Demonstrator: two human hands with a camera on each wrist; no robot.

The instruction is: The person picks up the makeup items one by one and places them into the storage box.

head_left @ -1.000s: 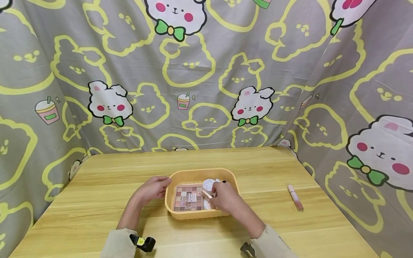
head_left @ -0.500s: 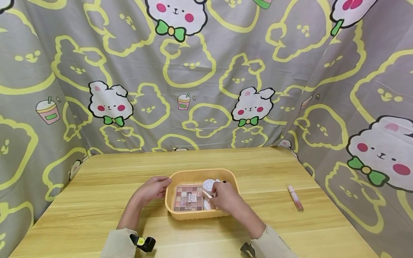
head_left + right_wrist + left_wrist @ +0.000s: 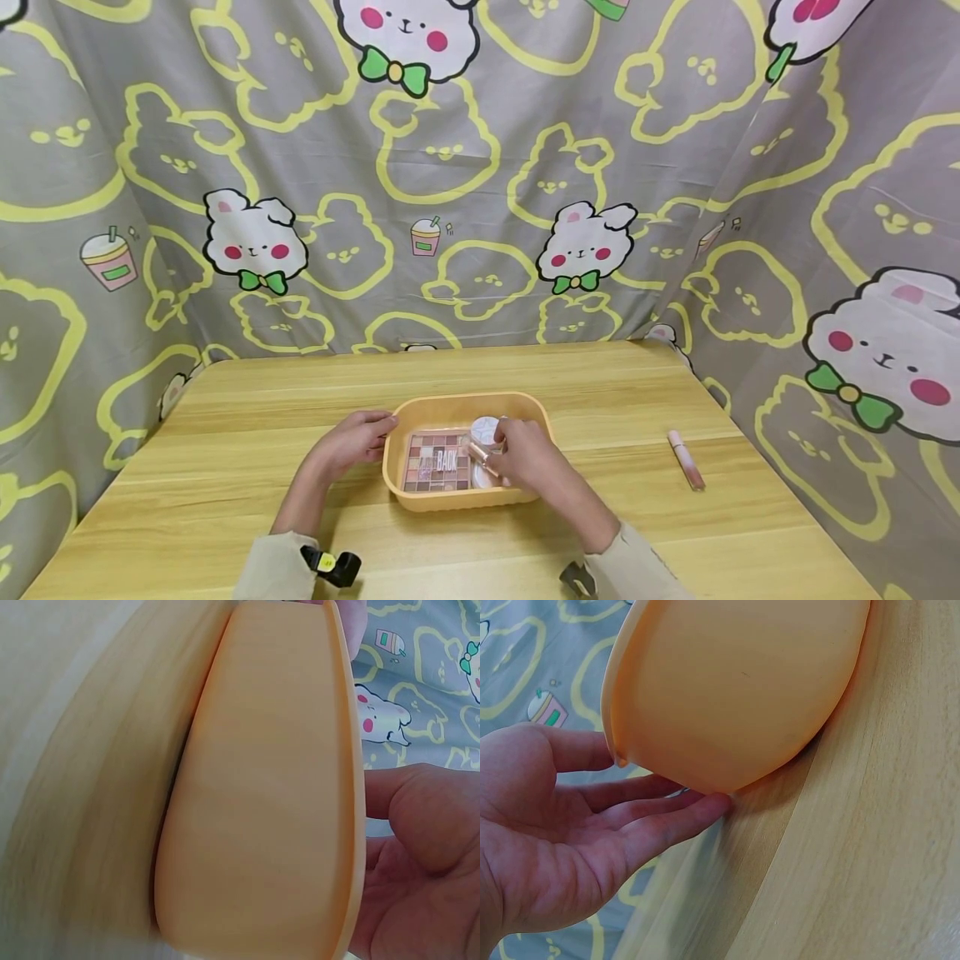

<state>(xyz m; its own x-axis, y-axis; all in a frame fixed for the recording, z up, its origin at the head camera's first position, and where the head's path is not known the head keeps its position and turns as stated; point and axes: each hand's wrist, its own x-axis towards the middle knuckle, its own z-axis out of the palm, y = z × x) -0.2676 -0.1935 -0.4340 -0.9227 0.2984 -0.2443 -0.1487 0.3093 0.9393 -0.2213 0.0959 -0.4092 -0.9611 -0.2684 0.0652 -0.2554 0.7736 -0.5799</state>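
An orange plastic basket stands on the table with makeup in it. My left hand holds its left end: in the left wrist view the thumb is at the rim and the fingers rest against the outer wall. Inside the basket, my right hand bends over its right half, fingertips mostly hidden. Touching that hand is a slim gold and clear tube, tilted; whether it is gripped cannot be seen. An eyeshadow palette lies at the left, and a round white compact behind the tube.
A pink lip gloss tube lies on the wooden table to the right of the basket. A patterned grey curtain hangs behind the table and along both sides.
My right hand has shifted slightly within the basket and now covers a small black thing that showed beside it earlier. My left hand and the basket stay in place.
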